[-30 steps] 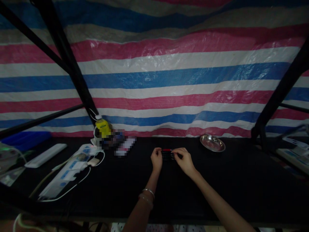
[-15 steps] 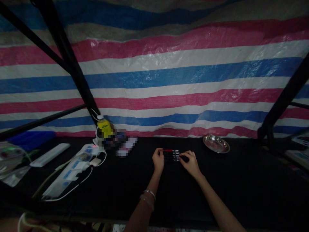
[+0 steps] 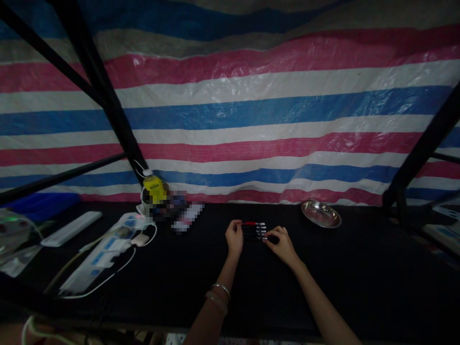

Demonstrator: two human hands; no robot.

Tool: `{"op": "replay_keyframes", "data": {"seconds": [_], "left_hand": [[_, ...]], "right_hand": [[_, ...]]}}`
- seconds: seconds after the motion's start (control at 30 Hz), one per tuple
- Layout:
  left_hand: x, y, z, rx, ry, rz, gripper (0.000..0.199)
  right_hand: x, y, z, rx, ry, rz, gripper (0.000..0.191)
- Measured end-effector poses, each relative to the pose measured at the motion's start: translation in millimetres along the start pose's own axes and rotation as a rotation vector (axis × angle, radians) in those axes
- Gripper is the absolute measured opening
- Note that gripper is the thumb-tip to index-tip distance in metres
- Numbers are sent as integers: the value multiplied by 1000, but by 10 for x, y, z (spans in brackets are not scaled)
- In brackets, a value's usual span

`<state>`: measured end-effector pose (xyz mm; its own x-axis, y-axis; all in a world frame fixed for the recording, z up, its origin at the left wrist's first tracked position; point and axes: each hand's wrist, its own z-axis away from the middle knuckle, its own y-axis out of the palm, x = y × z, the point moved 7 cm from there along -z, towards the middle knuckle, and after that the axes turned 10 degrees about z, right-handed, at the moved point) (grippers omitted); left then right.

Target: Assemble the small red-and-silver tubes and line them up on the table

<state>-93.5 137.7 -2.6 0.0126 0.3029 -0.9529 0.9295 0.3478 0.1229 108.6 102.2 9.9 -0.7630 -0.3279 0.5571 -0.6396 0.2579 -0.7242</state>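
Note:
Several pens lie side by side on the black table in front of me, pointing left to right. The farthest is a red pen (image 3: 253, 224); the nearer ones are black pens (image 3: 253, 233) with silvery right ends. My left hand (image 3: 235, 238) is closed at the left ends of the row, its fingertips against the pens and hiding those ends. From the other side, my right hand (image 3: 282, 245) pinches the silvery end of the nearest black pen with thumb and finger. A bangle and a bracelet circle my left wrist.
A shiny metal dish (image 3: 321, 214) stands at the back right. To the left are a yellow-labelled bottle (image 3: 155, 188), a power strip (image 3: 97, 258) with plugs and cables, and a long white box (image 3: 72, 229). Behind hangs a striped tarpaulin (image 3: 251, 115), with black frame posts at both sides.
My right hand has shifted slightly toward me and left, down to the nearest pen's end. My left hand stays at the left ends; the view has shifted slightly.

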Motion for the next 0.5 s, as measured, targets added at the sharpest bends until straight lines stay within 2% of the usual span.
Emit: {"op": "replay_keyframes", "data": {"seconds": [0.3, 0.5], "left_hand": [[-5, -5, 6, 2, -5, -16, 17], [35, -29, -16, -32, 10, -3, 17]], "right_hand": [[-42, 30, -2, 7, -9, -43, 10], [-43, 3, -7, -38, -26, -123, 13]]}}
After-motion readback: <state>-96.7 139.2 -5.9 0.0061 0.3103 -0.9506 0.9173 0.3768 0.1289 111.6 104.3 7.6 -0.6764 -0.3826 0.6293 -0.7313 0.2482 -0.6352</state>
